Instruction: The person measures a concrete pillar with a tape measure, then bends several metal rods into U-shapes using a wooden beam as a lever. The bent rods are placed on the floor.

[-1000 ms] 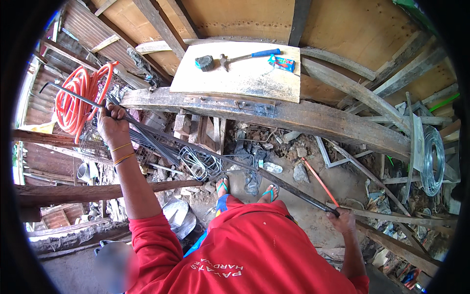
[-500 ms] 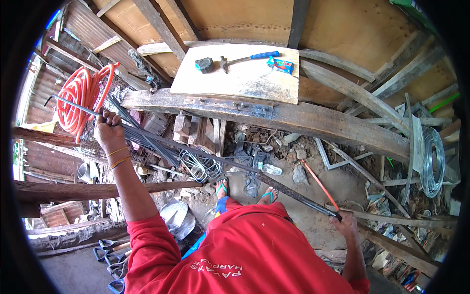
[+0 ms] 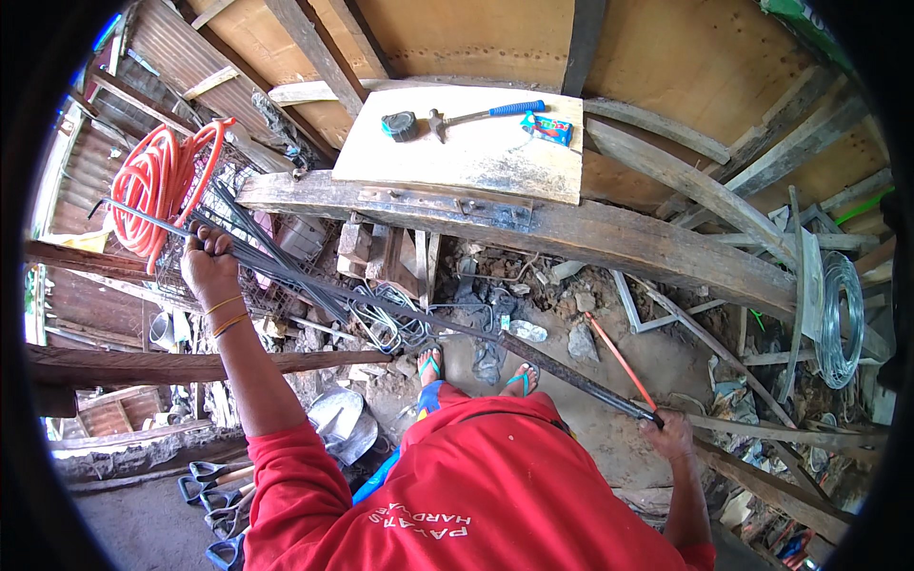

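My left hand is closed around a long steel rod near its bent left end. The rod slants down to the right across the front of my body. A thicker dark metal pipe continues in line with it, and the rod appears to enter the pipe. At the pipe's lower right end, my right hand is wrapped around it. Under the rod, several loose steel bars and a pile of bent wire stirrups lie on the left.
A thick wooden beam crosses ahead, with a plywood board bearing a hammer, a tape measure and a blue packet. An orange hose coil hangs left, a wire coil right. Shovels lie lower left.
My left hand and the rod's bent end have dropped slightly. My right hand stays on the pipe, almost in the same place.
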Action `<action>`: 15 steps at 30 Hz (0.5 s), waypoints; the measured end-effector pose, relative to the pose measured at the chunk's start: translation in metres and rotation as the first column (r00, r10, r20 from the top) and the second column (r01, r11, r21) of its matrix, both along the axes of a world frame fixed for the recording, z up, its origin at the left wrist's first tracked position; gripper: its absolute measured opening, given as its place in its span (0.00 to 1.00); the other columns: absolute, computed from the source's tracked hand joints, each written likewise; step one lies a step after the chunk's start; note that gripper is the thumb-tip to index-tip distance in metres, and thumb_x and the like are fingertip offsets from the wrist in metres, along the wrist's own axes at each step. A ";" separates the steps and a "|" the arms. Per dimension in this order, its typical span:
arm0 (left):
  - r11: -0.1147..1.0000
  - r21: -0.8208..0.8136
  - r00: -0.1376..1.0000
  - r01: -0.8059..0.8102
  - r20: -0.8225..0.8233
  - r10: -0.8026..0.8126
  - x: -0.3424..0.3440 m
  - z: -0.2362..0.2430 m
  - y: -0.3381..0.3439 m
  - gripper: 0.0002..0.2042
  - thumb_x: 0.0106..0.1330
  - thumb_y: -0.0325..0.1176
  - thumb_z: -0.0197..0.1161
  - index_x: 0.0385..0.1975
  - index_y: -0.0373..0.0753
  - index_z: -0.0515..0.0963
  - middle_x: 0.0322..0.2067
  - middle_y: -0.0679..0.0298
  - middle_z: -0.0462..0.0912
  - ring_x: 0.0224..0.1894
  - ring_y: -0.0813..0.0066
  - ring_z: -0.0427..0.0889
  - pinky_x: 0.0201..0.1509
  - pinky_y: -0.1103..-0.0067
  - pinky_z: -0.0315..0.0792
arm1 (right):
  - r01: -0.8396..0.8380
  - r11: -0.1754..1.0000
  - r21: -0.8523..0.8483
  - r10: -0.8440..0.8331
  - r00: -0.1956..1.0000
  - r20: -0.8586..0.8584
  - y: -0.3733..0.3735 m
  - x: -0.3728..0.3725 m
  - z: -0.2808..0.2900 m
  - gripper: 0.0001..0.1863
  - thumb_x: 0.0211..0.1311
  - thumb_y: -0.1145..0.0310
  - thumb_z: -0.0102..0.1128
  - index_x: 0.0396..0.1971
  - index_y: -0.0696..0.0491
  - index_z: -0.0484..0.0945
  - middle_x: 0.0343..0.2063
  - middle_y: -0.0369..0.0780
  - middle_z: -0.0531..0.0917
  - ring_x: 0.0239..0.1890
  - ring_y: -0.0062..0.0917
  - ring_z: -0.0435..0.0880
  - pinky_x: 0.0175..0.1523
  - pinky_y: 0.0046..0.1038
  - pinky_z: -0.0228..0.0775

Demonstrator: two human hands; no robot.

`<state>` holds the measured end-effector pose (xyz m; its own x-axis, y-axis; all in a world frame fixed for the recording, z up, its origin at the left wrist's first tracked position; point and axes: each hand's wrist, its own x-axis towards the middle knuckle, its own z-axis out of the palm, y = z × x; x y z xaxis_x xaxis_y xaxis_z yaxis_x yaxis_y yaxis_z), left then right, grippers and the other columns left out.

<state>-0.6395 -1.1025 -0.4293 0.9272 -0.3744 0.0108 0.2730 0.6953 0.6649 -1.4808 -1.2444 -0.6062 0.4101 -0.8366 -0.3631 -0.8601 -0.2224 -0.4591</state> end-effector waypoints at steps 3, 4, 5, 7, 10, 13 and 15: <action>1.000 0.013 1.000 -0.003 0.001 0.003 0.004 -0.001 0.007 0.09 0.80 0.31 0.42 0.40 0.37 0.70 0.26 0.66 0.68 0.22 0.80 0.61 0.21 0.82 0.58 | -0.027 1.000 -0.009 0.027 0.999 0.018 -0.004 0.000 0.002 0.25 0.48 0.46 0.75 0.18 0.55 0.78 0.16 0.46 0.78 0.23 0.47 0.80 0.32 0.43 0.71; 1.000 0.017 1.000 -0.001 0.008 0.001 0.005 -0.002 0.008 0.09 0.80 0.32 0.42 0.40 0.37 0.70 0.26 0.66 0.68 0.22 0.79 0.61 0.21 0.82 0.58 | -0.014 1.000 0.014 0.014 1.000 0.022 -0.006 0.000 0.004 0.25 0.48 0.46 0.75 0.18 0.55 0.79 0.17 0.46 0.79 0.23 0.46 0.80 0.32 0.43 0.72; 0.999 0.027 1.000 -0.022 0.012 0.022 0.007 -0.003 0.009 0.09 0.80 0.32 0.42 0.40 0.37 0.70 0.26 0.66 0.68 0.22 0.79 0.61 0.21 0.82 0.58 | 0.001 0.997 0.072 -0.003 1.000 0.021 -0.007 0.000 0.006 0.25 0.48 0.46 0.75 0.19 0.54 0.79 0.17 0.46 0.79 0.24 0.46 0.80 0.32 0.42 0.72; 0.998 0.046 0.999 -0.036 -0.001 0.036 0.009 -0.006 0.010 0.09 0.80 0.32 0.43 0.40 0.36 0.70 0.26 0.65 0.68 0.22 0.79 0.61 0.21 0.81 0.58 | -0.055 0.998 0.027 0.055 0.998 0.010 -0.012 -0.001 0.013 0.23 0.48 0.47 0.75 0.21 0.54 0.81 0.19 0.46 0.81 0.25 0.45 0.81 0.33 0.42 0.73; 0.996 0.064 0.997 -0.068 -0.021 0.069 0.013 -0.009 0.011 0.09 0.80 0.32 0.43 0.40 0.36 0.70 0.26 0.65 0.68 0.22 0.78 0.61 0.21 0.81 0.58 | -0.051 0.995 0.090 0.049 0.998 0.028 -0.018 -0.003 0.022 0.22 0.49 0.47 0.74 0.24 0.53 0.83 0.22 0.46 0.83 0.27 0.45 0.83 0.35 0.42 0.74; 1.000 0.021 0.999 -0.016 -0.043 0.017 0.015 -0.013 0.011 0.09 0.80 0.31 0.42 0.40 0.36 0.69 0.26 0.65 0.68 0.22 0.78 0.60 0.21 0.81 0.58 | -0.069 0.995 0.064 0.070 0.998 0.000 -0.023 -0.004 0.026 0.22 0.49 0.46 0.74 0.26 0.52 0.84 0.23 0.45 0.84 0.29 0.44 0.84 0.36 0.42 0.74; 0.999 0.014 0.998 -0.039 -0.045 0.039 0.015 -0.015 0.012 0.09 0.80 0.31 0.42 0.40 0.36 0.69 0.26 0.65 0.68 0.21 0.79 0.60 0.21 0.81 0.58 | -0.089 0.995 0.040 0.090 0.996 -0.014 -0.025 -0.003 0.026 0.22 0.49 0.46 0.74 0.26 0.52 0.85 0.23 0.45 0.84 0.29 0.44 0.84 0.36 0.43 0.74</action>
